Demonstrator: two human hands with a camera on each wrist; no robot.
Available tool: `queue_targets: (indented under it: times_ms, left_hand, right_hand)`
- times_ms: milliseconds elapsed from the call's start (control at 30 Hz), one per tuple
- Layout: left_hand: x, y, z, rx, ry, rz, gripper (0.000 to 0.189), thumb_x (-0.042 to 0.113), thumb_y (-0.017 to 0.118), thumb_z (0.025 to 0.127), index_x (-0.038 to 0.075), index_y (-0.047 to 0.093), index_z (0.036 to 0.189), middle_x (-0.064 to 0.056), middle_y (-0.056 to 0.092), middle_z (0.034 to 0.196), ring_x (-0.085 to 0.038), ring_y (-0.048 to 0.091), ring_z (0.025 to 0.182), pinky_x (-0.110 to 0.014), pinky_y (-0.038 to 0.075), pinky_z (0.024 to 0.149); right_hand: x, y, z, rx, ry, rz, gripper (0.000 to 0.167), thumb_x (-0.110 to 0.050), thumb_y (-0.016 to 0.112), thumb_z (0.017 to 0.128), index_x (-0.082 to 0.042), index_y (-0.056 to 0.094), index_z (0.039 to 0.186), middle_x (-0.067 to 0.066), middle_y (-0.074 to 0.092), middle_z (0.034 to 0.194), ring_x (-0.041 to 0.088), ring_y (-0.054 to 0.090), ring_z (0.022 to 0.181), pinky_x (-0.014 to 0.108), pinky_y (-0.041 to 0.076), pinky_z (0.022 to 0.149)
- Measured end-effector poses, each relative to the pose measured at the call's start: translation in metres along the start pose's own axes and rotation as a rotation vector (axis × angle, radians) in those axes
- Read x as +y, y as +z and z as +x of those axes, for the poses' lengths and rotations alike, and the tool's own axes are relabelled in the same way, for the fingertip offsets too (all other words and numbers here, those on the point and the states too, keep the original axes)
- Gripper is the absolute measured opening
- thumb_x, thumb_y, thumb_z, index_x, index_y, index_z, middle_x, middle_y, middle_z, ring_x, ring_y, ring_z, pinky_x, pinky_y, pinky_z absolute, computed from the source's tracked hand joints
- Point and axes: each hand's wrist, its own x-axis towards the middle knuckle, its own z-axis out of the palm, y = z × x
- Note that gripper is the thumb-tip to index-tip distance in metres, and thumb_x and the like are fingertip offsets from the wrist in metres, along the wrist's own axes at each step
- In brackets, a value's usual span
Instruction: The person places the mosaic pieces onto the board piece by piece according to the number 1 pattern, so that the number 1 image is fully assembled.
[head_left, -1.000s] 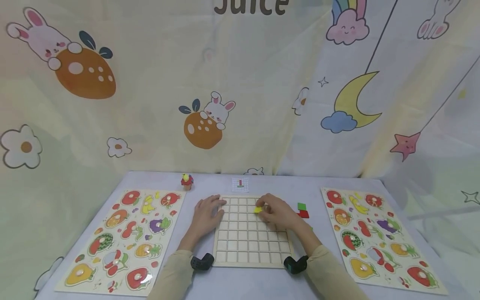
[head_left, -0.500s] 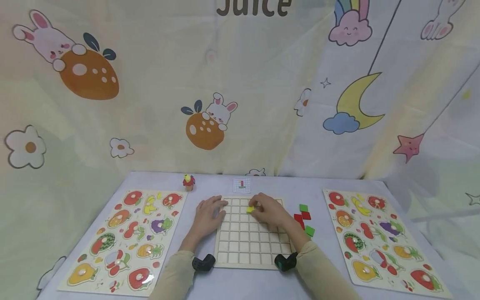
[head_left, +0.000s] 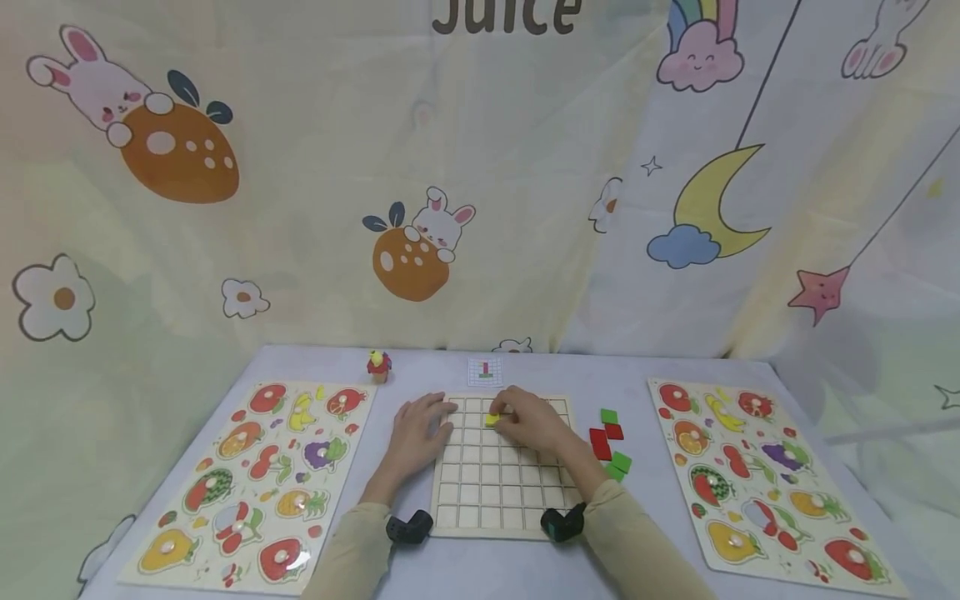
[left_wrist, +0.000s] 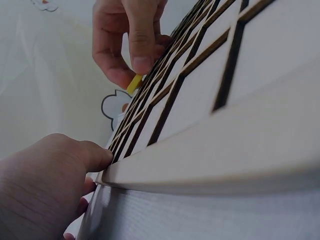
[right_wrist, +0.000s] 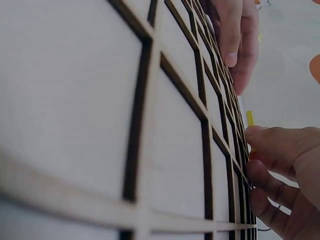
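A wooden grid board (head_left: 489,493) with square cells lies in the middle of the table. My right hand (head_left: 534,423) is over its upper rows and pinches a small yellow square tile (head_left: 491,420) between thumb and fingers. The right wrist view shows the yellow tile (right_wrist: 250,118) on edge, close above the grid. My left hand (head_left: 420,432) rests at the board's upper left edge, its thumb (left_wrist: 97,156) touching the frame. Right of the board lie loose red tiles (head_left: 600,443) and green tiles (head_left: 621,461).
Behind the board lies a small card (head_left: 485,372) printed with a grid pattern in red and green. A small red and yellow toy figure (head_left: 378,367) stands left of it. Fruit puzzle boards (head_left: 251,487) (head_left: 772,483) flank both sides. A printed cloth hangs behind the table.
My right hand has moved left across the upper rows with the yellow tile, uncovering more of the red and green tiles. The left hand has stayed at the board's edge.
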Motion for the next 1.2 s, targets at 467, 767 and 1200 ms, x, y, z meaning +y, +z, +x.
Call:
queue_targets:
  times_ms: [467, 767, 1200]
  left_hand:
    - [0.000, 0.002, 0.000, 0.010, 0.009, -0.001, 0.028, 0.022, 0.062, 0.089, 0.020, 0.064, 0.117, -0.009, 0.054, 0.136, -0.031, 0.044, 0.132, -0.061, 0.021, 0.111]
    - [0.002, -0.001, -0.001, 0.006, 0.008, 0.006, 0.028, 0.022, 0.063, 0.089, 0.018, 0.064, 0.117, -0.011, 0.054, 0.136, -0.032, 0.043, 0.132, -0.061, 0.021, 0.111]
    - [0.001, 0.000, 0.000, 0.004, 0.004, -0.011, 0.029, 0.021, 0.063, 0.089, 0.017, 0.065, 0.117, -0.010, 0.054, 0.136, -0.032, 0.042, 0.133, -0.061, 0.020, 0.111]
  right_hand:
    - [-0.001, 0.005, 0.002, 0.017, -0.011, -0.066, 0.012, -0.019, 0.066, 0.085, -0.018, 0.066, 0.098, -0.007, 0.058, 0.095, 0.009, 0.049, 0.070, 0.024, 0.043, 0.062]
    - [-0.002, 0.008, 0.002, 0.045, -0.013, -0.092, 0.012, -0.023, 0.063, 0.088, -0.019, 0.067, 0.098, -0.007, 0.059, 0.095, 0.008, 0.050, 0.071, 0.024, 0.044, 0.065]
    - [-0.007, 0.013, 0.001, 0.072, 0.032, -0.117, 0.016, -0.018, 0.062, 0.088, -0.017, 0.067, 0.103, -0.006, 0.059, 0.096, 0.008, 0.049, 0.070, 0.021, 0.043, 0.061]
